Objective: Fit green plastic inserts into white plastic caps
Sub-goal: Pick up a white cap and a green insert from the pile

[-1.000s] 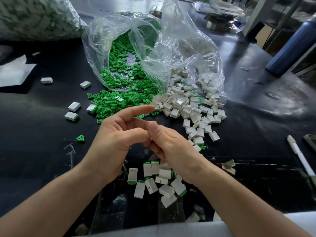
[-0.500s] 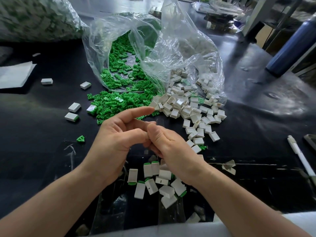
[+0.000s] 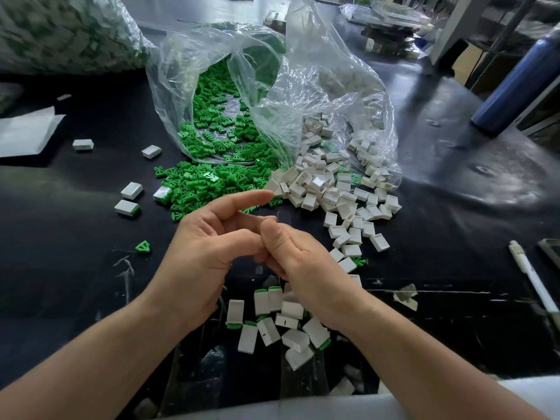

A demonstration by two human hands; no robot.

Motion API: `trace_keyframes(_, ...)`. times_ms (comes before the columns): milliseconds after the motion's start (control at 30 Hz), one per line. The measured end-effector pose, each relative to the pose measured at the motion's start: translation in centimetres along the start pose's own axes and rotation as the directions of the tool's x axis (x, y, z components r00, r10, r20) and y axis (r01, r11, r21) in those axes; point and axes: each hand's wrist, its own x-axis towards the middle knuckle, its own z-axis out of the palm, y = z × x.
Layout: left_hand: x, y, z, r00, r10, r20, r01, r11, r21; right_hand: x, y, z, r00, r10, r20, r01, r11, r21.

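My left hand (image 3: 206,256) and my right hand (image 3: 300,268) meet fingertip to fingertip over the black table (image 3: 60,268). Both pinch a small part that their fingers hide. The left index finger points out straight. Loose green inserts (image 3: 212,183) spill from a clear bag (image 3: 318,86) beyond the hands. White caps (image 3: 330,189) lie in a heap to the right of them. Several caps fitted with green inserts (image 3: 285,325) lie under my wrists at the table's near edge.
Fitted caps (image 3: 127,207) and one green insert (image 3: 143,247) lie scattered on the left. A white pen (image 3: 533,277) is at the right edge, a blue bottle (image 3: 515,83) at the back right. A full bag (image 3: 60,31) and white paper (image 3: 24,134) sit far left.
The hands stay pressed together at the same spot, with only slight finger shifts. Nothing on the table has moved.
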Motion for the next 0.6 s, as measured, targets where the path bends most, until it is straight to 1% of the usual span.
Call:
trace_keyframes(100, 0.0, 0.1, 0.0, 1.0, -0.004, 0.002, 0.004, 1.0, -0.001, 0.0, 0.1, -0.1, 1.0, 0.005, 0.026, -0.006, 0.999, 0.052)
trace_keyframes(233, 0.3, 0.0, 0.1, 1.0, -0.021, 0.0, 0.021, 1.0, -0.015, 0.0, 0.3, -0.3, 1.0, 0.002, 0.016, -0.004, 0.996, 0.09)
trace_keyframes(300, 0.3, 0.0, 0.0, 1.0, -0.025, 0.01, 0.025, 1.0, -0.013, 0.0, 0.2, -0.4, 1.0, 0.0, 0.017, -0.002, 0.996, 0.087)
trace_keyframes(367, 0.2, 0.1, -0.2, 1.0, -0.024, 0.019, 0.024, 1.0, 0.0, 0.0, -0.2, -0.5, 1.0, -0.019, 0.014, 0.018, 0.999, 0.036)
trace_keyframes(433, 0.1, 0.1, -0.4, 1.0, -0.005, -0.022, 0.006, 0.998, 0.063, 0.1, -0.3, -0.7, 0.996, -0.066, -0.059, 0.061, 0.995, -0.079)
trace_keyframes(500, 0.3, 0.0, -0.5, 0.996, 0.003, -0.088, 0.007, 0.994, 0.11, 0.2, -0.1, -1.0, 0.973, -0.147, -0.178, 0.119, 0.98, -0.16)
trace_keyframes(533, 0.3, 0.0, -0.5, 0.994, -0.008, -0.106, 0.02, 0.993, 0.116, 0.2, -0.1, -1.1, 0.957, -0.191, -0.22, 0.158, 0.975, -0.159)
trace_keyframes(600, 0.4, -0.1, -0.4, 0.994, -0.037, -0.107, 0.05, 0.991, 0.124, 0.3, 0.0, -1.2, 0.936, -0.246, -0.25, 0.225, 0.968, -0.111)
